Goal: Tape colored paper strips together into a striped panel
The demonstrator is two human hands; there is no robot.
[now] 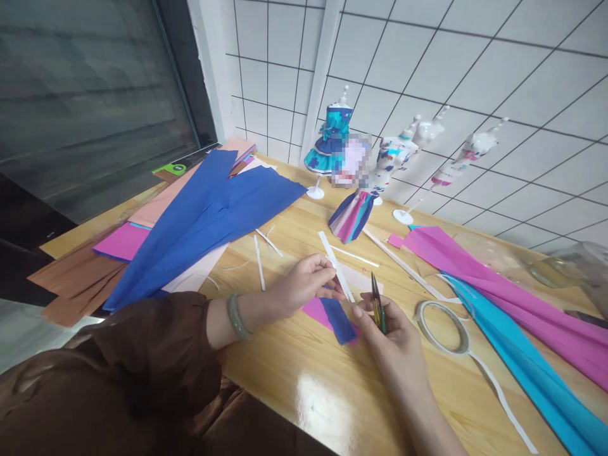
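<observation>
My left hand (304,283), with a bangle on its wrist, is closed in a pinch at a narrow white strip of tape (336,266). Its lower end reaches the thumb and fingertips of my right hand (396,339). Small scissors (376,301) with dark blades are tucked in my right hand, blades pointing up and away from me. Below the strip, partly behind my fingers, lie a blue piece of crepe paper (338,322) and a pink piece (317,315). A roll of white tape (443,326) lies right of my right hand, its loose tail running toward me.
Large blue crepe sheets (190,221) lie over brown, peach and pink ones at the left. Pink crepe (503,285) and turquoise crepe (517,354) stretch along the right. Dressed mini mannequins (327,142) stand by the tiled wall. Loose white strips (259,263) lie mid-table (266,380).
</observation>
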